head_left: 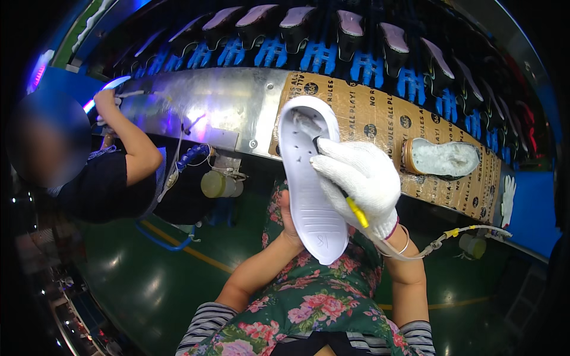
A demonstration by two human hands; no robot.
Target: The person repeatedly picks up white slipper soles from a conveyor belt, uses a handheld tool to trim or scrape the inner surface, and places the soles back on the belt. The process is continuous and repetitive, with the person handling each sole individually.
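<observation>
My bare left hand is closed on a white shoe sole, thumb along its left edge and the other fingers hidden beneath. The sole tilts upward in front of me, its hollow inner side facing me. In a white glove, my right hand grips a slim brush with a yellow end. Its dark front part points into the rounded far end of the sole, where a greyish wet-looking patch and several small dark marks show. From around my right wrist, a pale thin hose runs off to the right.
Brown printed cardboard covers the bench, bearing another sole with a whitish inside. A white glove hangs at the right edge. Behind runs a rack of shoe uppers on blue holders. At left, a co-worker's arm reaches over the metal bench.
</observation>
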